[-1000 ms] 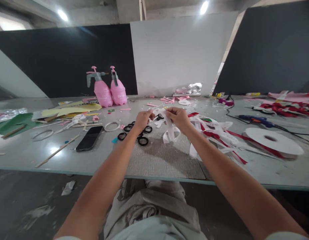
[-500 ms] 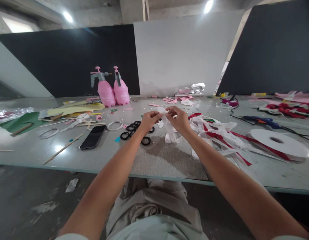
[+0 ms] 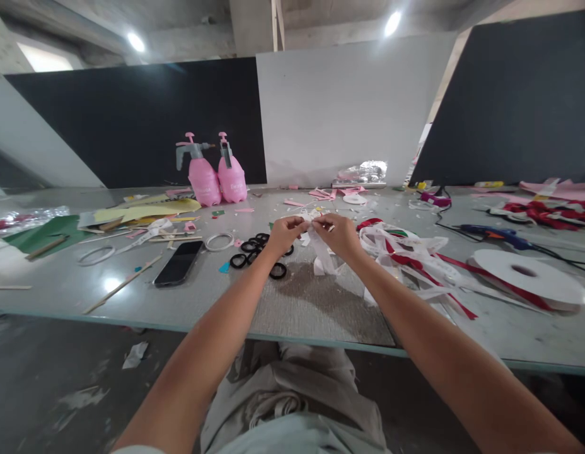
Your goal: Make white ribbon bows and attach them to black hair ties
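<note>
Head view: both hands at mid-bench (image 3: 297, 315), fingers narrowed to pinches on a white ribbon (image 3: 323, 257). Left hand (image 3: 283, 235) and right hand (image 3: 338, 233) grip it from opposite sides, probably so the gathered part can't slip; exact fold hidden by fingertips. Tail hangs free toward 5 o'clock of the hands.

Black rings (image 3: 278, 271) at 8 o'clock, ribbon pile (image 3: 418, 252) between 3 and 4: both near, presumably for easy reach. Phone (image 3: 179, 263) further out, between 8 and 9, likely parked clear of the work.

Against one second ago: hands then apart, strip showing between them; now fingertips nearly meet. Rings, phone lie as before.
</note>
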Demonstrator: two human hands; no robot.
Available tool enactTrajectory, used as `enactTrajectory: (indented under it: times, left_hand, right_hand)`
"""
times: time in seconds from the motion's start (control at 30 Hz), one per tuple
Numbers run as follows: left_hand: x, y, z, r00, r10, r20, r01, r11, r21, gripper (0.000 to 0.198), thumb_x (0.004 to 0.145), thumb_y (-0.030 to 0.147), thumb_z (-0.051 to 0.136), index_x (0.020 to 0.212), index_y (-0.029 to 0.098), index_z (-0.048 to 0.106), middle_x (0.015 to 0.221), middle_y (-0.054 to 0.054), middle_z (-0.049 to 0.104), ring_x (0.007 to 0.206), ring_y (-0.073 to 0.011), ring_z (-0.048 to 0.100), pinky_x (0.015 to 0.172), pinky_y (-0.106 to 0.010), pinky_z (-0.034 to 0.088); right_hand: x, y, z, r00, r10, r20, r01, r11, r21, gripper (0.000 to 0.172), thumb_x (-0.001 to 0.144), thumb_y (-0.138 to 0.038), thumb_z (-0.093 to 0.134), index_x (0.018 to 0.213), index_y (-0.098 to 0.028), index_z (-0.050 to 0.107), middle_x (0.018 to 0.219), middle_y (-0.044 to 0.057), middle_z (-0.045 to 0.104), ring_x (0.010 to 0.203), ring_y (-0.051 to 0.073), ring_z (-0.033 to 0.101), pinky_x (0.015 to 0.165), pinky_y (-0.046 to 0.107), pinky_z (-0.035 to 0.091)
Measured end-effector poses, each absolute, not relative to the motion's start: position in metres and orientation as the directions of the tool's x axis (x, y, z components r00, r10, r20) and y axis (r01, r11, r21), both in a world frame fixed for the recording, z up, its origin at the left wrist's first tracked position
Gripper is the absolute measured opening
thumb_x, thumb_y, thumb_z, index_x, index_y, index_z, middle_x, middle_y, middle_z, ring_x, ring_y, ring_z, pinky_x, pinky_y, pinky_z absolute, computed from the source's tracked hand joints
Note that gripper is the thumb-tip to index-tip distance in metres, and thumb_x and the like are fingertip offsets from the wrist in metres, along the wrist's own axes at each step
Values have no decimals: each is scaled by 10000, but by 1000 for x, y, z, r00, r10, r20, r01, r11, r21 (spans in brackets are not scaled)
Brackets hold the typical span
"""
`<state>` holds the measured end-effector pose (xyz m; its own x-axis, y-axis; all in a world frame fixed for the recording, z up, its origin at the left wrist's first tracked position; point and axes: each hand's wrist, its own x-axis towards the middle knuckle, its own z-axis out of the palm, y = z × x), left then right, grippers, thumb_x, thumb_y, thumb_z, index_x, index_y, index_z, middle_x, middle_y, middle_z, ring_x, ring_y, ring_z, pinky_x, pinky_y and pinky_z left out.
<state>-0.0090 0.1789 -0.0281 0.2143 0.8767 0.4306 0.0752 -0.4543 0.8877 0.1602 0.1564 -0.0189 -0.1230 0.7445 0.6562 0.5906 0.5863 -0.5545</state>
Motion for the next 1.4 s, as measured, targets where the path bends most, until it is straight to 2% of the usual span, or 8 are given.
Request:
enactTrajectory:
  times: [0.27, 0.57, 0.77, 0.87, 1.0, 1.07, 1.2, 1.4]
  left_hand:
    - [-10, 180, -32, 265, 846, 463, 138, -508, 850, 351, 696, 494, 674, 665, 149, 623, 615, 13, 523, 570, -92, 469, 548, -222, 406]
    - [-2, 178, -41, 218, 812, 542, 314, -584, 748, 227, 740, 364, 637, 713, 143, 681, 623, 4, 590, 550, -87, 460, 536, -214, 350]
    - [0, 178, -45, 231, 801, 553, 341, -599, 725, 211, 747, 354, 626, 724, 152, 685, 641, 3, 601, 542, -88, 456, 524, -216, 335]
    - [-2, 178, -41, 249, 804, 539, 280, -593, 755, 255, 753, 402, 632, 722, 150, 656, 601, 18, 548, 516, -81, 445, 511, -211, 334]
    - [-4, 178, -36, 249, 817, 520, 189, -567, 801, 294, 770, 440, 615, 706, 153, 609, 593, 31, 499, 517, -79, 461, 521, -206, 360]
    - [-5, 179, -36, 242, 818, 522, 160, -564, 810, 301, 780, 444, 605, 709, 152, 603, 602, 30, 493, 525, -77, 452, 529, -205, 365]
    - [-6, 180, -37, 268, 816, 513, 174, -565, 807, 315, 787, 455, 595, 715, 148, 608, 601, 29, 489, 539, -79, 442, 538, -208, 359]
    - [-7, 180, -39, 289, 818, 498, 196, -560, 805, 323, 777, 461, 607, 704, 147, 598, 586, 35, 456, 537, -77, 416, 524, -210, 338]
  right_hand:
    - [160, 160, -21, -114, 778, 618, 587, 555, -590, 200, 779, -287, 562, 757, -162, 716, 711, 46, 688, 646, 155, 579, 624, 255, 391]
    - [157, 159, -23, -145, 753, 642, 733, 517, -441, 129, 674, -191, 549, 665, -155, 673, 675, 38, 667, 612, 139, 554, 594, 238, 350]
    - [161, 164, -25, -172, 766, 619, 736, 517, -436, 98, 649, -204, 570, 666, -153, 653, 618, 25, 628, 591, 133, 530, 592, 239, 349]
    - [163, 165, -23, -175, 765, 620, 655, 560, -507, 97, 655, -212, 559, 660, -153, 635, 588, 7, 595, 578, 122, 517, 580, 230, 362]
    - [163, 166, -22, -62, 858, 510, 402, 489, -774, 178, 738, -283, 511, 723, -155, 634, 608, 6, 595, 527, 112, 529, 522, 217, 411]
    - [163, 167, -22, -15, 901, 433, 281, 419, -863, 235, 769, -350, 510, 750, -154, 637, 661, 22, 618, 516, 113, 539, 487, 218, 431]
    - [162, 168, -24, -78, 923, 378, 275, 384, -881, 364, 751, -507, 597, 660, -155, 613, 582, 15, 584, 484, 105, 516, 455, 212, 419]
    - [161, 169, -26, -84, 920, 384, 291, 391, -873, 407, 694, -553, 674, 656, -150, 634, 513, 1, 561, 457, 106, 509, 466, 224, 396]
